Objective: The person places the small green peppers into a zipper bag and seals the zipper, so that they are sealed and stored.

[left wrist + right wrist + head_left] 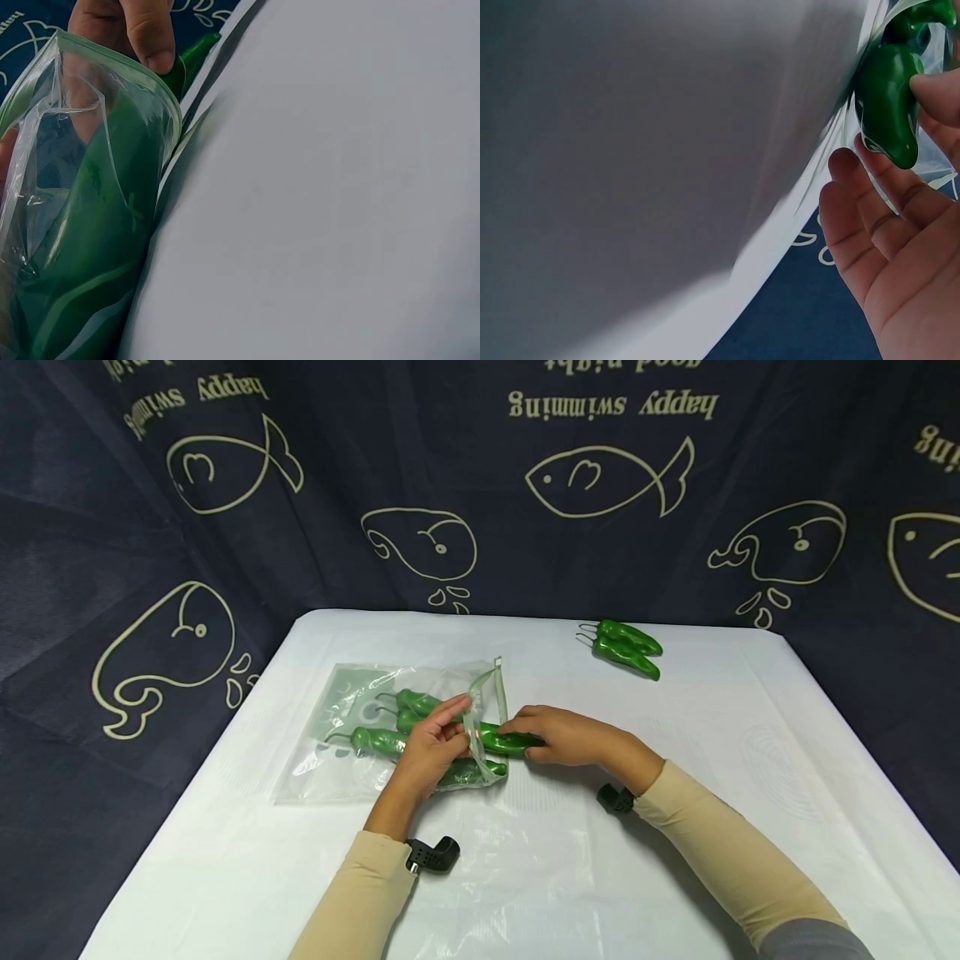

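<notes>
A clear zip bag (306, 781) lies on the table with several green chili peppers (378, 741) inside, its mouth facing right. My left hand (427, 752) is at the mouth and pinches the bag's near edge. One green chili pepper (501, 741) lies partly inside the opening, its outer end between the thumb and fingers of my right hand (570, 735). In the right wrist view, the thumb of the right hand (907, 255) presses on the glossy pepper (889, 105). Through the film in the left wrist view, a pepper (97, 217) fills the bag.
Two more green chili peppers (626, 647) lie side by side near the table's back edge, right of the bag. A white cloth covers the table (675, 710). Behind it hangs a dark curtain (495, 468) with fish drawings.
</notes>
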Demonstrator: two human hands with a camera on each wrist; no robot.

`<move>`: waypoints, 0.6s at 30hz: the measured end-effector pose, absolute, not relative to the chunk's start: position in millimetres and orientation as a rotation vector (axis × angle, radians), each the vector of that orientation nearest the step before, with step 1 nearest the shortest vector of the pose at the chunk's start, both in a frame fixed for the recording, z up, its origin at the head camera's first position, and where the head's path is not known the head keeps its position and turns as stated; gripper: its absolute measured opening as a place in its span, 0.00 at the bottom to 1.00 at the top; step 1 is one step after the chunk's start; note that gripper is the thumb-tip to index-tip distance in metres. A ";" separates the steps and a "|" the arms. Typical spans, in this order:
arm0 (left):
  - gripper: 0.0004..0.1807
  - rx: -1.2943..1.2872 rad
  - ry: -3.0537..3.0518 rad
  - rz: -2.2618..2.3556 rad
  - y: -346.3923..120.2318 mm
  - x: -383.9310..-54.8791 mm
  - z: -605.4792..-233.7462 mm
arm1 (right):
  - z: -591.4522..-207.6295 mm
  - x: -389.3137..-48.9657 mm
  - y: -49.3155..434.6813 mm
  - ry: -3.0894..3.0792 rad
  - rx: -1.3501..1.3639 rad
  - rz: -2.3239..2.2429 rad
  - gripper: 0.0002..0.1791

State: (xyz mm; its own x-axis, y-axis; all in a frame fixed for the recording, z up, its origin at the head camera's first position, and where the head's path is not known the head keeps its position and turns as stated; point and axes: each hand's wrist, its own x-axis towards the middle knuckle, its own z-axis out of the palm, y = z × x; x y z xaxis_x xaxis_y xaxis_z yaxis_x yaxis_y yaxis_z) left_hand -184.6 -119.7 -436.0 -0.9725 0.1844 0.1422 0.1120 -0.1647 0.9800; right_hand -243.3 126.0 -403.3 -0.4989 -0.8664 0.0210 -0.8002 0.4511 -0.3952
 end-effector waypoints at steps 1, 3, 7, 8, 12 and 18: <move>0.31 0.355 1.998 2.334 -119.8 -184.6 -435.9 | -403.5 -243.6 125.8 2.514 -1.462 -0.529 0.28; 0.31 0.354 1.998 2.333 -119.9 -184.6 -435.9 | -403.9 -244.0 125.5 2.510 -1.461 -0.526 0.29; 0.30 0.354 2.000 2.334 -120.1 -184.6 -436.2 | -404.1 -244.4 124.7 2.503 -1.454 -0.519 0.30; 0.30 0.354 2.002 2.334 -120.0 -184.6 -436.4 | -404.1 -244.4 124.5 2.501 -1.453 -0.518 0.31; 0.30 0.357 2.008 2.336 -120.0 -184.9 -437.4 | -403.7 -244.2 123.1 2.498 -1.449 -0.510 0.32; 0.30 0.362 2.015 2.328 -120.4 -184.7 -437.8 | -402.8 -243.9 119.9 2.489 -1.468 -0.510 0.32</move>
